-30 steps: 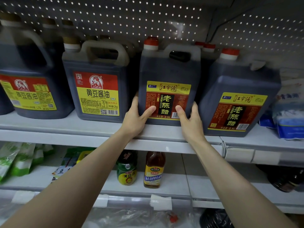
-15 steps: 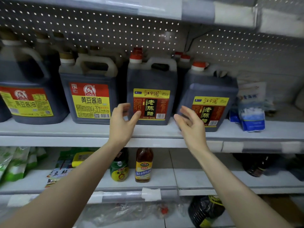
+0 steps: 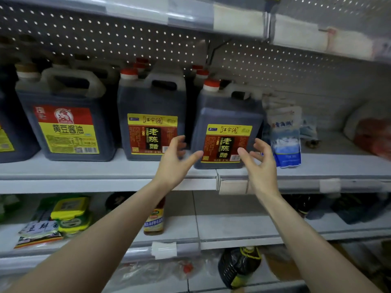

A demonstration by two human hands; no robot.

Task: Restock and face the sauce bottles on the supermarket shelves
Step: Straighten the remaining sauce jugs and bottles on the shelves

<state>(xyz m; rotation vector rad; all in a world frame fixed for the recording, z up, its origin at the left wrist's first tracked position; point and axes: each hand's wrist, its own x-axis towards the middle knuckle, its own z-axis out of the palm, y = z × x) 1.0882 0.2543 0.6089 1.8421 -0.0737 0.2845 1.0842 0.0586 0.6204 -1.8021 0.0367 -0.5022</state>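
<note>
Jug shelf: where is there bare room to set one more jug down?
Bare shelf lies to the right, between the blue-white bag and the reddish bag. From the soy sauce jug to the right vinegar jug it is crowded, jugs standing close, more behind.

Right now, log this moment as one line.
left hand: open, holding nothing | right hand: open, holding nothing | target: rightmost vinegar jug, upright on shelf, between both hands | contact: cannot tell

On the shelf (image 3: 88, 169) across mid-frame I see a soy sauce jug (image 3: 63, 123) at left, the centre vinegar jug (image 3: 151, 106) beside it, the right vinegar jug (image 3: 229, 117) next, then a bag (image 3: 285, 142).
</note>
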